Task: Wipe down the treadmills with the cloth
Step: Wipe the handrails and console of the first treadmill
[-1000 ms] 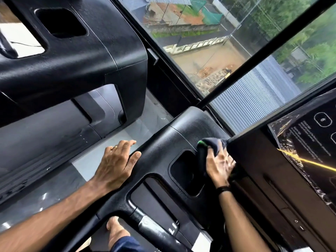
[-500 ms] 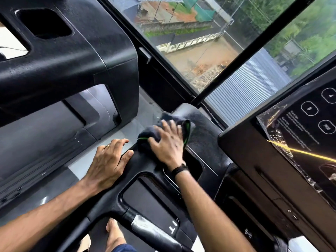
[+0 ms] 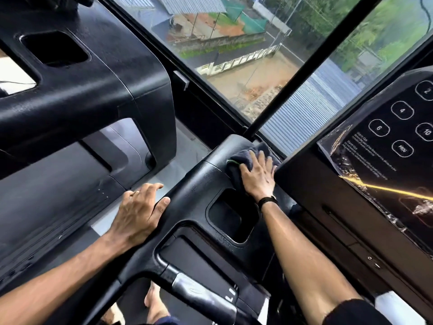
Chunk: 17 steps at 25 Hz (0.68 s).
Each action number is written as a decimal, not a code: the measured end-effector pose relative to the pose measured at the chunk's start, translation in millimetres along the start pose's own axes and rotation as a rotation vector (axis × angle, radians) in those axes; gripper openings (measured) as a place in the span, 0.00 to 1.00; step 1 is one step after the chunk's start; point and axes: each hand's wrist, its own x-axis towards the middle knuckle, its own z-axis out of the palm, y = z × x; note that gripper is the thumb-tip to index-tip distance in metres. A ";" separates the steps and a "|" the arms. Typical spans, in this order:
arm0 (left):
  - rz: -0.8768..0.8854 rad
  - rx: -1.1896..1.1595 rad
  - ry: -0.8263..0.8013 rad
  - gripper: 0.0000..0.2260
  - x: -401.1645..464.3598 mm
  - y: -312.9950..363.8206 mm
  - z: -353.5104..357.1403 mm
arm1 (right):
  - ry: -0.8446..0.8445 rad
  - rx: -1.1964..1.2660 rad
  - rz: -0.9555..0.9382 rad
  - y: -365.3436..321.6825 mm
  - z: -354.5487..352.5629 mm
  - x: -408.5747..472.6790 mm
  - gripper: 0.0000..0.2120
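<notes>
Right hand pressed flat, fingers spread, on dark cloth at far end of treadmill console arm, just beyond rectangular cup recess. Cloth bunched under palm, green edging visible at its left side, touching arm surface. Black band on right wrist. Left hand resting on left edge of same arm, fingers loosely curled over rim, thumb on top, grasping nothing else. Ring on one finger. Keypad panel under wrinkled film at right. Second treadmill console at upper left.
</notes>
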 end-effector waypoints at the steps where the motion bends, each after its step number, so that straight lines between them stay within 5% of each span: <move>1: 0.000 0.003 -0.002 0.26 0.3 0.0 0.9 | -0.007 0.021 0.062 5.4 -5.8 -7.9 0.30; 7: 0.013 -0.025 0.016 0.28 0.3 3.4 1.9 | 0.180 -0.270 0.238 34.3 6.7 -64.6 0.29; 13: -0.023 -0.073 0.019 0.28 -3.3 2.2 -0.8 | 0.148 -0.387 0.051 47.6 27.2 -121.5 0.38; 17: -0.040 -0.100 0.010 0.28 0.3 -3.0 1.9 | 0.080 -0.389 0.129 45.7 36.1 -170.5 0.36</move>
